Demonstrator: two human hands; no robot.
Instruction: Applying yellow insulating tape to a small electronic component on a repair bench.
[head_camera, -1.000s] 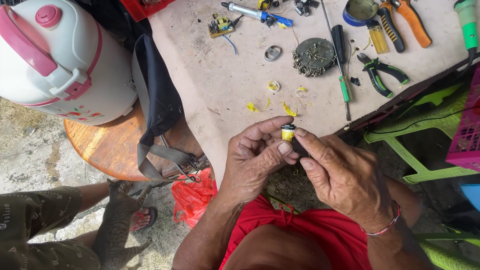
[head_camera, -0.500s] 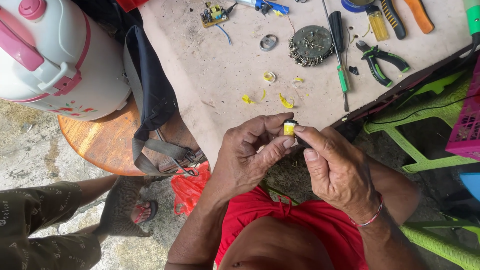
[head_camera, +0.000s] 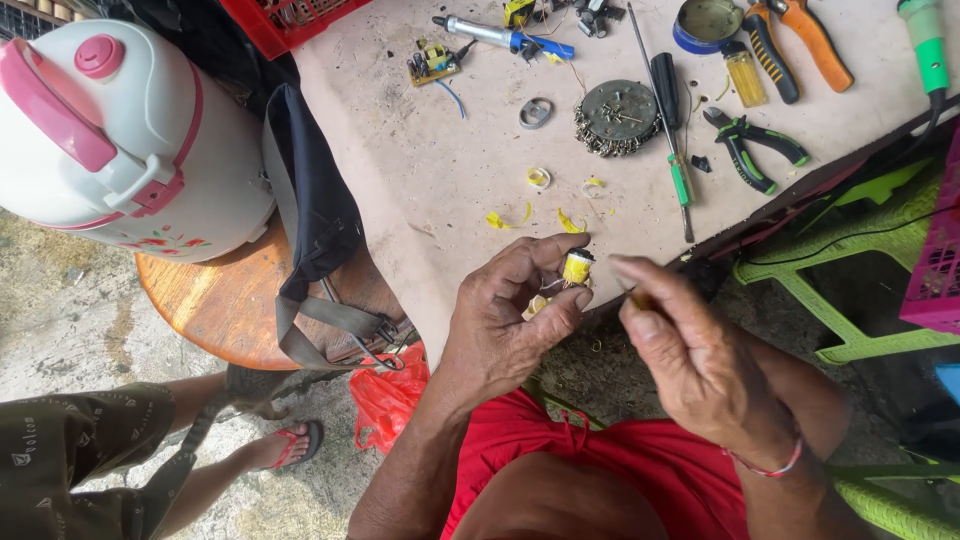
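Small yellow part half hidden by left hand fingertips; kind too small to tell. Right hand motion-blurred, whatever it pinches hidden. Red crate, orange-handled pliers, green-handled tool cut off at top edge. Desk runs off frame.

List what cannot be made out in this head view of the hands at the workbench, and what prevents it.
- Right hand: whatever its fingers pinch is covered by them.
- Small yellow part: its lower half is hidden by the left hand.
- Orange pliers and green-handled tool: cut off by the top edge.
- Small circuit board: too small for detail.
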